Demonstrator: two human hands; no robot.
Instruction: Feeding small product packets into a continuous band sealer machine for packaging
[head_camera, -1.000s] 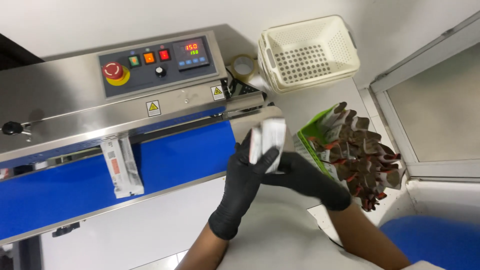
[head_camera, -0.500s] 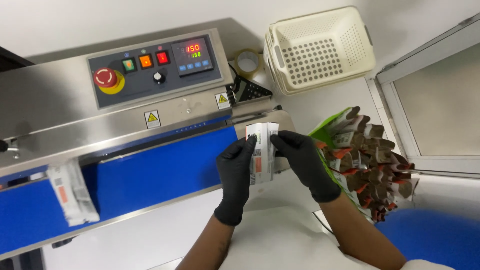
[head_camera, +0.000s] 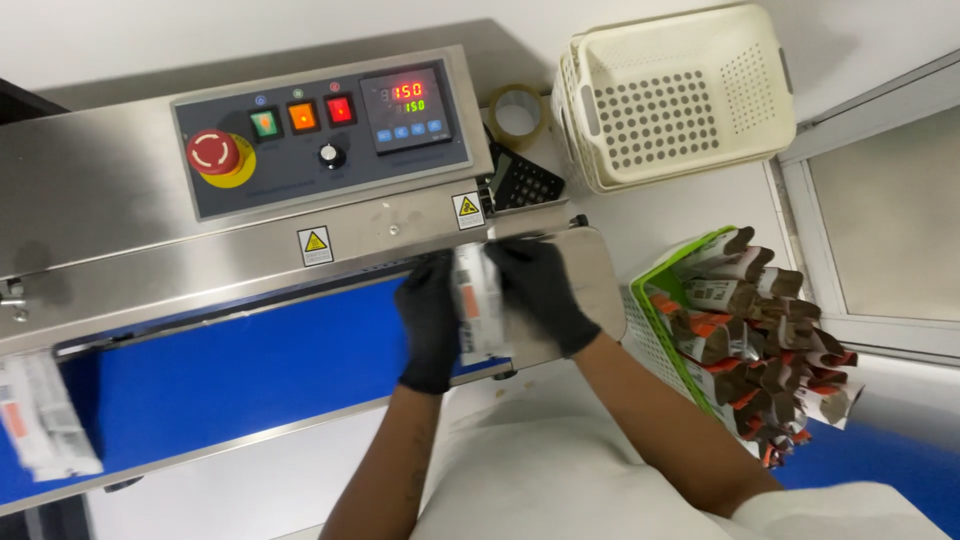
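Note:
Both of my hands wear black gloves and hold one white sachet (head_camera: 478, 312) with red print, upright, at the right end of the blue conveyor belt (head_camera: 250, 370). My left hand (head_camera: 430, 320) grips its left edge and my right hand (head_camera: 545, 292) its right edge. The sachet's top reaches the slot under the steel sealing machine (head_camera: 130, 200). Another sealed white sachet (head_camera: 45, 420) lies on the belt at the far left.
The machine's panel carries a red stop button (head_camera: 212, 153), lit switches and a red digital display (head_camera: 405, 100). A cream perforated basket (head_camera: 680, 90) stands at the back right, with a tape roll (head_camera: 515, 112) and calculator (head_camera: 525, 182) beside it. A green basket (head_camera: 665, 345) holds several sachets.
My hands have carried the sachet left and up against the machine's slot. The sealed sachet on the belt has travelled further left, toward the frame's edge.

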